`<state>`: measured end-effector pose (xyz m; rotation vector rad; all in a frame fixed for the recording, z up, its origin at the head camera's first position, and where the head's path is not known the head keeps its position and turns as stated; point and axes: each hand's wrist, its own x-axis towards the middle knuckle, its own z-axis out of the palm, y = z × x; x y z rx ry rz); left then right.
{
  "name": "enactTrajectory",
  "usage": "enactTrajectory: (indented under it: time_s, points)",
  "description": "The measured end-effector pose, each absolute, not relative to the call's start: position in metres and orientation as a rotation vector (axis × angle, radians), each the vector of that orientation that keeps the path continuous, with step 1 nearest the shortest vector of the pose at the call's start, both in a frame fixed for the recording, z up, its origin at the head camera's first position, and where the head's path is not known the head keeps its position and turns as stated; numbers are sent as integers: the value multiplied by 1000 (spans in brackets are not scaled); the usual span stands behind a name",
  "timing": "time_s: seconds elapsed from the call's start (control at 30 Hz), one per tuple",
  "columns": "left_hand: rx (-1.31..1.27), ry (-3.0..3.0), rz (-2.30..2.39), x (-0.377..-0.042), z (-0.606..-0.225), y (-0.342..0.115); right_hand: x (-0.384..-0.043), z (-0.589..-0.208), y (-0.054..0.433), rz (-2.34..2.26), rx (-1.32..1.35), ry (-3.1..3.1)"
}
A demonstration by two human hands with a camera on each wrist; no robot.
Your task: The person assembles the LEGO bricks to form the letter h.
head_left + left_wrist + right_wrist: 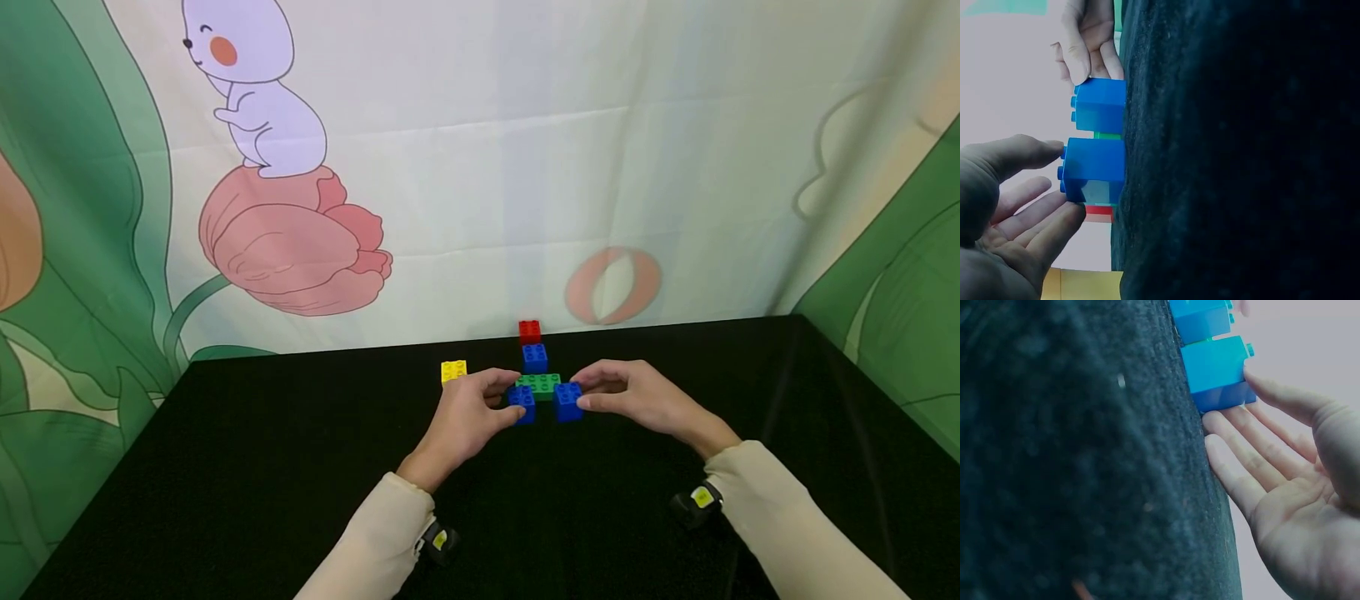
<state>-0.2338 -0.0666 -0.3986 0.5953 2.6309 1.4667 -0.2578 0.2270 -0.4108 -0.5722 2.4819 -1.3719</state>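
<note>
I watch the left hand point(471, 414), half-curled, pinch a blue block point(523, 402); the right hand point(643, 398) likewise pinches its blue twin point(567, 405). Beyond both, at twelve o'clock, a green block point(542, 382).

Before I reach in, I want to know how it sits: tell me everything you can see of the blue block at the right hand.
The blue block is boxy, like smooth plastic, with round studs on top. It sits upright on the black surface, in front of the green block and right of the other blue block, a narrow gap between the blues. The right hand holds its right side with thumb and fingers.
</note>
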Motion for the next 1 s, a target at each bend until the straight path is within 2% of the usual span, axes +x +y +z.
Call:
enactTrajectory:
  time_s: [0.5, 1.0]
  points:
    - [546, 2620, 1422, -236, -404, -65, -258, -411, 227, -1373, -577, 2484]
    - [613, 2665, 1397, -236, -405, -62, -258, -412, 227, -1377, -585, 2486]
